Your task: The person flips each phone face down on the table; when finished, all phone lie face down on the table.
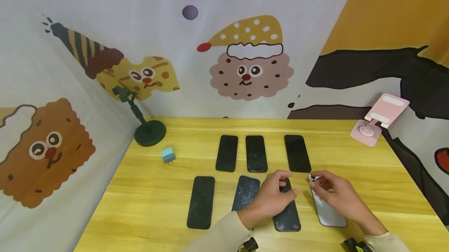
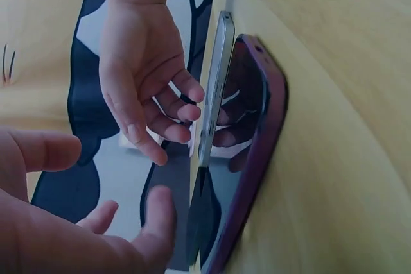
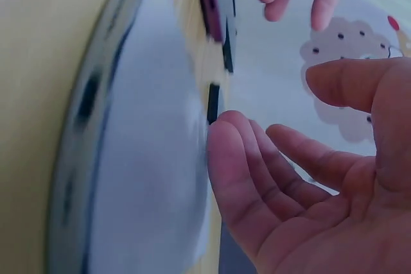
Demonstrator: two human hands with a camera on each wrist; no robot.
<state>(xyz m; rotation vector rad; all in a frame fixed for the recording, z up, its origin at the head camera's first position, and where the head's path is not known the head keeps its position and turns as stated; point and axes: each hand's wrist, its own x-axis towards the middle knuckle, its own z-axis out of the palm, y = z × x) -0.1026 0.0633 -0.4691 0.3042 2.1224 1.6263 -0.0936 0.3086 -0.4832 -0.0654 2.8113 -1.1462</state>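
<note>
My left hand point(image 1: 270, 199) hovers above a dark smartphone point(image 1: 288, 219), partly covering its upper end. That phone's reddish-purple edge point(image 2: 273, 91) shows in the left wrist view. Its thumb and fingers are parted, holding nothing. My right hand point(image 1: 338, 197) is over the upper part of a silver smartphone point(image 1: 329, 214), which lies back up with its camera end near the fingertips. In the right wrist view the fingers curve loosely beside the silver phone point(image 3: 151, 139); whether they touch it I cannot tell. A smudged dark phone point(image 1: 246, 191) lies left of my left hand, partly behind the wrist.
Another black phone point(image 1: 201, 202) lies front left. Three black phones, left point(image 1: 227, 153), middle point(image 1: 256, 153) and right point(image 1: 297, 153), form a back row. A light-blue charger plug point(image 1: 168, 154), a dark green stand point(image 1: 150, 133) and a pink phone stand point(image 1: 366, 132) sit farther out.
</note>
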